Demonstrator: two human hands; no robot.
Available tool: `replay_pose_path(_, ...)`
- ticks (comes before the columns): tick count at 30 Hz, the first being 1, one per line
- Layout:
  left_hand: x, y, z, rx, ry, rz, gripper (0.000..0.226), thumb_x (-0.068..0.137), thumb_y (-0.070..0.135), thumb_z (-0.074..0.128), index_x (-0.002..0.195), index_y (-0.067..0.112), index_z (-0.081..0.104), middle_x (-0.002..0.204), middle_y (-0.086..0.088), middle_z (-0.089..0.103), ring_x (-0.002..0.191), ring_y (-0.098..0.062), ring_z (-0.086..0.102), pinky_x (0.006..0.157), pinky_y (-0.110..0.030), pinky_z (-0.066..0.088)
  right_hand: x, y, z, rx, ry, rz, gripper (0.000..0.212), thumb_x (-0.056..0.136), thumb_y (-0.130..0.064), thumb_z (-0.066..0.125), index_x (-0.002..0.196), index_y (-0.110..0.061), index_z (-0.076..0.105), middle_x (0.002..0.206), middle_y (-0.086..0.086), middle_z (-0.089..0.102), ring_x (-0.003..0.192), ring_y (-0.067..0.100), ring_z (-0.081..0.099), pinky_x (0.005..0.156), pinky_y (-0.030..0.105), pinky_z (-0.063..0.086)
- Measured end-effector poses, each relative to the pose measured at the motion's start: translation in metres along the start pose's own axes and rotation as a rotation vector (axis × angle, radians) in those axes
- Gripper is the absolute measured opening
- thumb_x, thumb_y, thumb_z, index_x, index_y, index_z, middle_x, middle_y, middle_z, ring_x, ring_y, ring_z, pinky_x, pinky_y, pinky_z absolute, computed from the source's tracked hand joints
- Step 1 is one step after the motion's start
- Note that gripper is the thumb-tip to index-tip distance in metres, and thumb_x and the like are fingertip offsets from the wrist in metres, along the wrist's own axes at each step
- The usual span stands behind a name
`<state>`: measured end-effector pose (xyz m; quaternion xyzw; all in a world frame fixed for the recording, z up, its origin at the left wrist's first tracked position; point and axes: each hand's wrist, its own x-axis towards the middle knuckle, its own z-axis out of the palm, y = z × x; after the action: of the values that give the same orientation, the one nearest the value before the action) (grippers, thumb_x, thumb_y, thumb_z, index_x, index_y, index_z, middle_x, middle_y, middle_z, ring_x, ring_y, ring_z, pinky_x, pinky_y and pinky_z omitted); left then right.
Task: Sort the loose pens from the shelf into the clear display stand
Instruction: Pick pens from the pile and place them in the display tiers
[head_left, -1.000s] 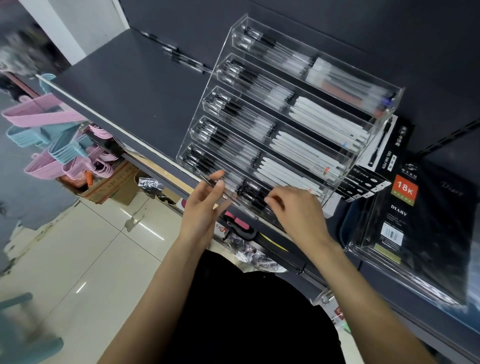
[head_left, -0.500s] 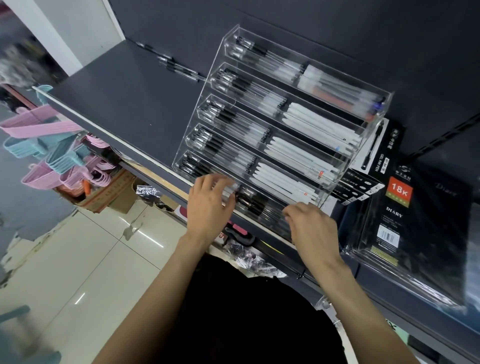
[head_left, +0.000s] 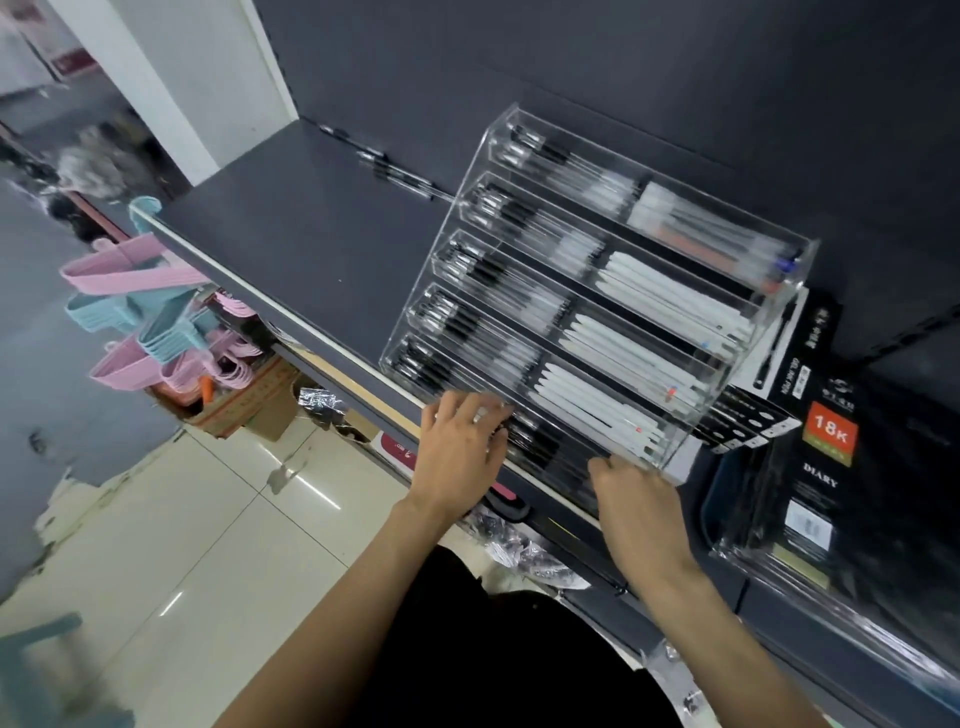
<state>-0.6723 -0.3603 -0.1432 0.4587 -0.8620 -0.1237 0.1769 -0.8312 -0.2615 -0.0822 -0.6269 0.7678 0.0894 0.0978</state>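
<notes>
Both hands have dropped from working above the lowest tier to lying flat at its front edge. A second ago the left hand (head_left: 460, 452) had its fingers raised and spread, pinching a dark pen; now its palm faces down and the fingers are laid over the black pens (head_left: 540, 447) in that bottom tier, grip apart, with nothing clamped that I can see. The right hand (head_left: 636, 501) has slid toward the right end of the same tier, knuckles up; its fingertips are hidden, so I cannot tell if that grip is closed on anything. My reading: the pen has been laid in and both hands are levelling the row. Further out, the clear display stand (head_left: 691, 395) sits on the shelf (head_left: 311, 249), its upper tiers filled. A few loose pens (head_left: 395, 174) remain far back-left, so more trips seem needed.
</notes>
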Motion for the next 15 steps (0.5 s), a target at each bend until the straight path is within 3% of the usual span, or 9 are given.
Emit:
replay_pose_path(2, 0.004, -0.006, -0.009, -0.082, 0.063, 0.039, 0.027, 0.092, 0.025, 0.052, 0.115, 0.023, 0.066, 0.109, 0.005, 0.062, 0.103, -0.016, 0.050, 0.088, -0.033, 0.042, 0.000, -0.004, -0.004, 0.118, 0.082, -0.034, 0.017, 0.069, -0.011, 0.082, 0.081, -0.011, 0.071, 0.071, 0.001, 0.068, 0.054, 0.013, 0.064, 0.044, 0.022, 0.052)
replay_pose_path(4, 0.007, -0.018, -0.026, -0.162, 0.180, 0.076, 0.028, 0.093, 0.022, 0.047, 0.116, 0.021, 0.065, 0.104, 0.003, 0.064, 0.098, -0.014, 0.052, 0.087, -0.026, 0.039, 0.003, -0.013, -0.017, 0.276, 0.194, -0.146, 0.017, 0.076, -0.017, 0.076, 0.093, -0.014, 0.072, 0.085, -0.004, 0.070, 0.064, 0.010, 0.067, 0.052, 0.022, 0.054)
replay_pose_path(7, 0.010, -0.048, -0.063, -0.293, 0.479, 0.155, 0.022, 0.090, 0.010, 0.051, 0.106, 0.019, 0.062, 0.081, 0.001, 0.065, 0.076, -0.012, 0.054, 0.073, -0.025, 0.037, 0.020, -0.044, -0.052, 0.512, 0.241, -0.331, 0.021, 0.088, -0.022, 0.063, 0.109, -0.021, 0.066, 0.104, -0.015, 0.065, 0.083, -0.003, 0.062, 0.069, 0.011, 0.049)
replay_pose_path(9, 0.014, -0.076, -0.089, -0.321, 0.618, 0.192, 0.016, 0.090, 0.010, 0.051, 0.101, 0.019, 0.059, 0.076, 0.004, 0.063, 0.071, -0.001, 0.047, 0.071, -0.021, 0.034, 0.041, -0.072, -0.070, 0.670, 0.236, -0.381, 0.025, 0.092, -0.029, 0.053, 0.114, -0.024, 0.064, 0.108, -0.020, 0.060, 0.090, -0.006, 0.058, 0.076, 0.007, 0.047)
replay_pose_path(11, 0.023, -0.114, -0.112, -0.305, 0.675, 0.194, 0.014, 0.089, 0.010, 0.051, 0.098, 0.018, 0.059, 0.075, 0.005, 0.063, 0.071, 0.004, 0.042, 0.068, -0.020, 0.034, 0.073, -0.105, -0.083, 0.724, 0.250, -0.415, 0.027, 0.092, -0.029, 0.050, 0.114, -0.023, 0.064, 0.109, -0.020, 0.060, 0.093, -0.006, 0.056, 0.080, 0.006, 0.046)
replay_pose_path(13, 0.038, -0.149, -0.126, -0.282, 0.656, 0.153, 0.013, 0.089, 0.011, 0.052, 0.098, 0.016, 0.061, 0.077, 0.004, 0.064, 0.070, -0.004, 0.047, 0.066, -0.024, 0.037, 0.110, -0.130, -0.092, 0.690, 0.236, -0.432, 0.025, 0.092, -0.023, 0.056, 0.115, -0.023, 0.064, 0.113, -0.017, 0.060, 0.096, -0.004, 0.054, 0.085, 0.007, 0.043)
replay_pose_path(15, 0.064, -0.196, -0.138, -0.262, 0.563, 0.057, 0.016, 0.089, 0.015, 0.052, 0.100, 0.014, 0.064, 0.084, 0.003, 0.066, 0.077, -0.012, 0.053, 0.072, -0.027, 0.041, 0.166, -0.156, -0.096, 0.640, 0.218, -0.403, 0.027, 0.091, -0.020, 0.059, 0.117, -0.021, 0.062, 0.117, -0.010, 0.059, 0.103, 0.003, 0.053, 0.092, 0.019, 0.044)
